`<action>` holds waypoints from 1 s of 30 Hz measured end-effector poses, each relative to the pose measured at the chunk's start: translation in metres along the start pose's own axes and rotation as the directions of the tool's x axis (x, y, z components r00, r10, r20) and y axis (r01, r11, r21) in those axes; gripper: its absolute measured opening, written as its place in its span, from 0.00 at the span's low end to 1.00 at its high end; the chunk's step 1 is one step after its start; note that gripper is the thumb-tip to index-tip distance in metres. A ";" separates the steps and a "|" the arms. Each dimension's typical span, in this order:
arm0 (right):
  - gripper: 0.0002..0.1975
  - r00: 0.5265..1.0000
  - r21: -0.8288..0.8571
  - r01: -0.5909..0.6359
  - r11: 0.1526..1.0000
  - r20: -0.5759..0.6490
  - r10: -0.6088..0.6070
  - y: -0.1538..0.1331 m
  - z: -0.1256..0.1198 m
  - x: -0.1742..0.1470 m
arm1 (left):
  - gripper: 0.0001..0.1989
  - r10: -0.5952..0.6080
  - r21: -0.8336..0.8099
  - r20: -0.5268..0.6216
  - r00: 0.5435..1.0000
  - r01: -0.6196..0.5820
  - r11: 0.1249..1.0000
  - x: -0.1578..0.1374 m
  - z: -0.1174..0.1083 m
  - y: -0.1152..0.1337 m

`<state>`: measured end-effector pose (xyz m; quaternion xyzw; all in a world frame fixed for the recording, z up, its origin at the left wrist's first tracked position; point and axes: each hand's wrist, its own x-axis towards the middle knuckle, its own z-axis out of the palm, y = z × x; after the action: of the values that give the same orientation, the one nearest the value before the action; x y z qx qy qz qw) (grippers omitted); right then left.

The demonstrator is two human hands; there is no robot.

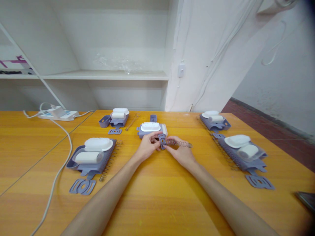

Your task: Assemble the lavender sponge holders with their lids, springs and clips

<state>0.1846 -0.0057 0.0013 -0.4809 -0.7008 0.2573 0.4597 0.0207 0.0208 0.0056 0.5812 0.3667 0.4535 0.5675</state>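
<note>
At frame centre, the left hand and right hand pinched a small grey clip, fingers closed on it; a spring trailed right from it. Bare table lay open below. No writing was legible.

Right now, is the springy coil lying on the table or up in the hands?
Up in the hands. The left hand and right hand pinch a small grey piece, and the coil sticks out sideways above the table.
</note>
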 end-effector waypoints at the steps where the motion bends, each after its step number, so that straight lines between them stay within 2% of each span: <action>1: 0.09 1.000 -0.020 0.013 1.000 0.005 -0.013 0.000 0.000 0.000 | 0.26 -0.003 0.016 -0.001 1.000 0.003 1.000 0.000 0.000 0.001; 9: 0.08 0.998 -0.196 0.046 0.979 -0.037 -0.054 0.001 0.000 -0.001 | 0.25 -0.022 0.055 0.055 0.998 0.019 0.998 0.000 -0.001 0.003; 14: 0.09 0.995 -0.192 0.061 0.979 -0.064 -0.074 0.005 0.001 -0.002 | 0.24 -0.004 0.037 0.058 0.998 0.002 0.999 0.000 -0.003 0.000; 18: 0.10 0.993 -0.210 0.076 0.975 -0.076 -0.094 0.007 0.002 -0.002 | 0.25 -0.070 0.006 0.091 0.993 0.070 0.998 -0.002 -0.003 0.001; 22: 0.12 0.986 -0.237 0.110 0.965 -0.100 -0.137 0.007 0.002 -0.002 | 0.34 -0.104 -0.049 0.075 0.992 0.108 0.993 -0.003 -0.002 0.004; 25: 0.14 0.989 -0.210 0.117 0.971 -0.060 -0.133 0.007 0.002 -0.002 | 0.40 -0.107 -0.080 0.075 0.991 0.113 0.990 -0.002 -0.002 0.004; 30: 0.14 0.992 -0.186 0.114 0.976 -0.024 -0.120 0.007 0.002 -0.002 | 0.29 -0.104 -0.056 0.118 0.988 0.111 0.992 -0.001 -0.004 0.005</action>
<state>0.1866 -0.0041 -0.0058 -0.4836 -0.7406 0.1554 0.4398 0.0163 0.0204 0.0102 0.5676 0.3501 0.3993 0.6292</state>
